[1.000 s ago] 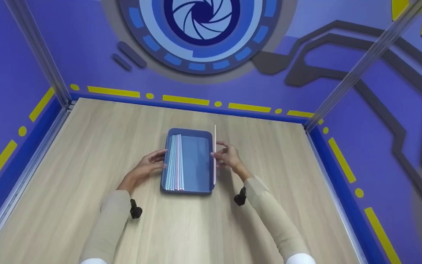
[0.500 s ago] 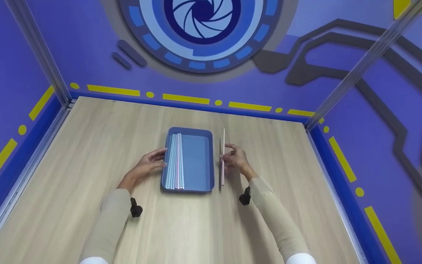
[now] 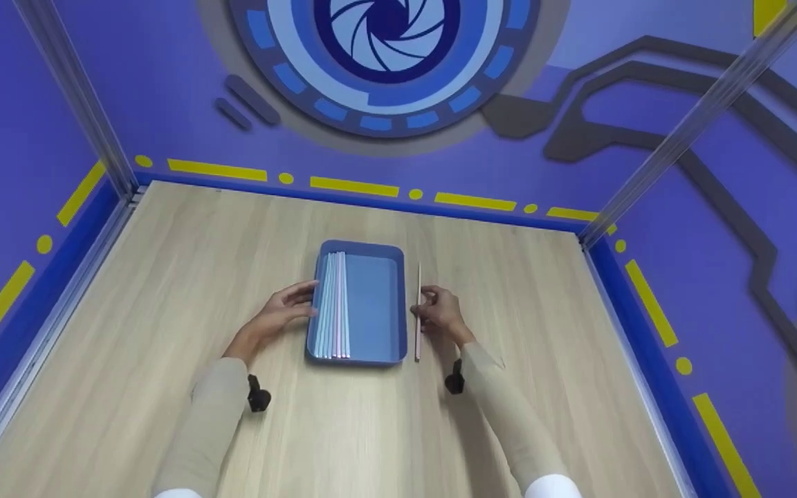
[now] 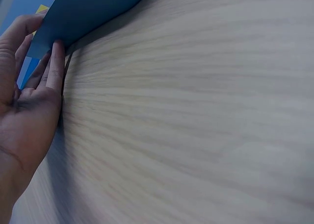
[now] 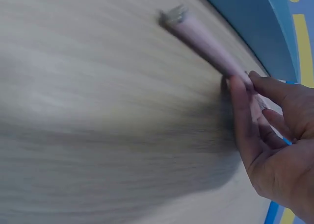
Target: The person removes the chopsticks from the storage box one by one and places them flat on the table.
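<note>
A blue-grey rectangular tray (image 3: 378, 304) lies on the wooden table. Several slim sticks (image 3: 331, 304), pale blue and pink, stand side by side along its left part. My left hand (image 3: 281, 308) touches the outside of the tray's left wall with its fingertips. In the left wrist view its extended fingers (image 4: 57, 67) meet that wall. Just right of the tray, my right hand (image 3: 441, 309) pinches one pink stick (image 3: 418, 339) between thumb and fingers. The right wrist view shows this stick's greyish near end (image 5: 176, 15), low over the table; contact with the tabletop cannot be told.
Wooden tabletop (image 3: 315, 429) surrounds the tray. Purple-blue printed walls (image 3: 454, 166) with yellow dashes and metal corner posts (image 3: 87, 104) enclose the back and sides. Each sleeve carries a small black wrist camera (image 3: 258, 398).
My right hand has carried the pink stick from beside the tray's right rim outward, then slightly back left and nearer to me. My left hand keeps its place on the tray.
</note>
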The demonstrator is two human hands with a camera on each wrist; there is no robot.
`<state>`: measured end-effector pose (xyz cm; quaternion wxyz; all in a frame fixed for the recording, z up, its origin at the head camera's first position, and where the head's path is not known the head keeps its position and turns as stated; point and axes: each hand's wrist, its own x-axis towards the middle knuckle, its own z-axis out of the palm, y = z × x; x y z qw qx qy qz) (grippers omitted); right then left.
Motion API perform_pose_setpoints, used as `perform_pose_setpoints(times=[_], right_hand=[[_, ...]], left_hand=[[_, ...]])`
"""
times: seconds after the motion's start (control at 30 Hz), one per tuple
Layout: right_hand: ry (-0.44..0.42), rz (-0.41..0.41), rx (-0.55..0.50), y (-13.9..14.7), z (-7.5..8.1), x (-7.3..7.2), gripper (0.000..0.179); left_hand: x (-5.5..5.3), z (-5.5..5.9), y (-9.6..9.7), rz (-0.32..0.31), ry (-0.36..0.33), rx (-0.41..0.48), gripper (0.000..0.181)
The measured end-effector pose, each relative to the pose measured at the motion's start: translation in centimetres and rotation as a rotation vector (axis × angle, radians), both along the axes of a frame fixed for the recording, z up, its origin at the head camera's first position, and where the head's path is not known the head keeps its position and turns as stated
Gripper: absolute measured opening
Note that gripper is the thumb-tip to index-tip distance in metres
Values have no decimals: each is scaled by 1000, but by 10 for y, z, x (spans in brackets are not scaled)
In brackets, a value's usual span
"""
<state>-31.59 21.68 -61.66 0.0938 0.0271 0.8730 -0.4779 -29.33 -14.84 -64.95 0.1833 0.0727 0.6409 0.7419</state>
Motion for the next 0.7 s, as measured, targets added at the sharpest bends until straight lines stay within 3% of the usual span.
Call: perform_pose_setpoints(times=[0.2, 0.7], right_hand=[[-3, 17, 16, -1, -3, -1, 56], [23, 51, 65, 2, -5, -3, 55]], left_hand=[[0, 1, -1, -2, -26, -9, 72], [-1, 1, -1, -6, -6, 16, 71]])
